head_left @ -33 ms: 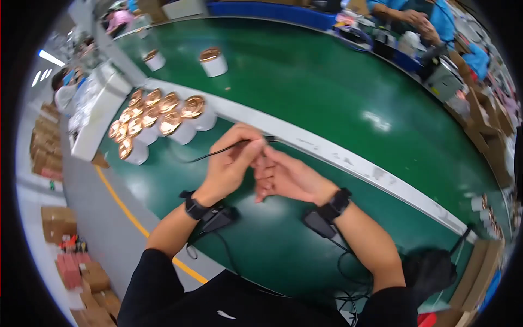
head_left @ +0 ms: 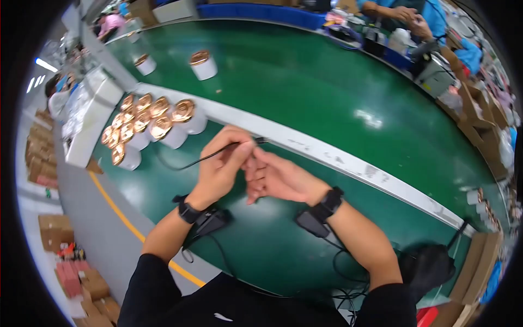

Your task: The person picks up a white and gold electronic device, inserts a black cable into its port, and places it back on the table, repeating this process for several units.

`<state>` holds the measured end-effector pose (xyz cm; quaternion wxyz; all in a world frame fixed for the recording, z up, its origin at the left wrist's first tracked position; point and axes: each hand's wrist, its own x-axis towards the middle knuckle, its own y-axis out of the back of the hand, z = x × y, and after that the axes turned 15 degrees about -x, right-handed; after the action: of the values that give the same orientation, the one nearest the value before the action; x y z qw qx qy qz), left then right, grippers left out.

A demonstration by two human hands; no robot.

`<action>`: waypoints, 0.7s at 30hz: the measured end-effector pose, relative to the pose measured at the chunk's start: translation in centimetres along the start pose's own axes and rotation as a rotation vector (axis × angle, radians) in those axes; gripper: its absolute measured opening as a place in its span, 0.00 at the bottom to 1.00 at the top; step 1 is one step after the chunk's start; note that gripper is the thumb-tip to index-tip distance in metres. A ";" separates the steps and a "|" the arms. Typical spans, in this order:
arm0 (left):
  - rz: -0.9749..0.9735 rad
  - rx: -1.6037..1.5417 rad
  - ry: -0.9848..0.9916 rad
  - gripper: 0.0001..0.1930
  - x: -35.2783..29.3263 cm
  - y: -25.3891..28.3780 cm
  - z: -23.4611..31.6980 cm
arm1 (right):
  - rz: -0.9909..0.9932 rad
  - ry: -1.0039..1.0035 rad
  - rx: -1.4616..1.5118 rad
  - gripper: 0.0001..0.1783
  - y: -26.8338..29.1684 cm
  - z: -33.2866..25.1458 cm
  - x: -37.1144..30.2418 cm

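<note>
My left hand is closed round a thin black cable, whose loose length curves away to the left. The cable's dark plug end sticks out to the right, just past the fingertips. My right hand meets the left at the cable, its thumb and forefinger pinched close to the plug end and its other fingers curled below. The exact contact point is partly hidden by the fingers. Left of the hands stands a cluster of white cylinders with shiny copper-coloured tops.
A white raised strip crosses the green table. Beyond it stand two more copper-topped cylinders, one of them the white cylinder. Black straps with boxes and wires sit at my wrists. A co-worker's hands show at far right.
The whole view has shifted slightly, so the table and cylinders appear further left. Both hands keep nearly the same pose on the cable; its loose part now hangs in a wider curve.
</note>
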<state>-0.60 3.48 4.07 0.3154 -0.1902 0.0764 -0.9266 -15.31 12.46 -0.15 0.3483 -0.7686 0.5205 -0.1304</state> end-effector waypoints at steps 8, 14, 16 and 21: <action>0.042 0.038 0.031 0.04 0.5 -0.1 -0.8 | -0.007 0.027 -0.037 0.29 0.2 -0.6 -0.4; 0.079 0.000 0.144 0.03 0.1 0.3 0.3 | -0.013 0.016 -0.039 0.26 -0.2 -0.3 0.1; 0.026 0.072 0.035 0.03 -0.1 0.4 -1.1 | -0.032 0.015 -0.044 0.23 -0.1 -0.3 -0.1; 0.022 0.020 0.012 0.05 0.3 0.9 -2.2 | 0.006 -0.014 -0.131 0.17 -0.6 -0.6 -0.3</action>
<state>-1.19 2.66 1.96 0.3268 -0.1805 0.0711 -0.9249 -15.38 12.59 0.74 0.3012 -0.7891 0.5279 -0.0893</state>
